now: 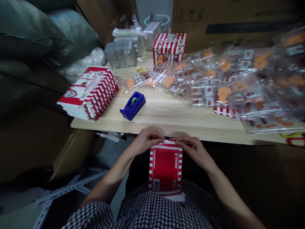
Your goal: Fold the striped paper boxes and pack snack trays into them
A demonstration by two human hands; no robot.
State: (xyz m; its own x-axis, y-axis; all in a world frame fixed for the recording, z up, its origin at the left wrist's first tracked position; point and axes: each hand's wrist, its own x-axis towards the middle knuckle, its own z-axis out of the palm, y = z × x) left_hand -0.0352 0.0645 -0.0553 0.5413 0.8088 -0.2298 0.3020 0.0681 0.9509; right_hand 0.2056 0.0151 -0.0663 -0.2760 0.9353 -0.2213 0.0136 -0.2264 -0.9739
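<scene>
A red-and-white striped carton (165,168) lies across my lap, its barcode side facing up and a white flap showing at the near end. My left hand (149,140) pinches the left part of its far edge between thumb and fingers. On the right part of that same edge, my right hand (190,147) closes in a like pinch. Between the fingertips the edge shows a shiny strip, perhaps clear tape. Beyond my hands, a blue tape dispenser (132,106) with a green core sits on the table.
A stack of flattened striped cartons (92,89) stands on the left of the wooden table (162,117). A made-up striped box (169,47) and clear plastic trays (120,54) are at the back. Clear packs of orange toy pieces (224,93) cover the right; scissors (295,140) lie at the edge.
</scene>
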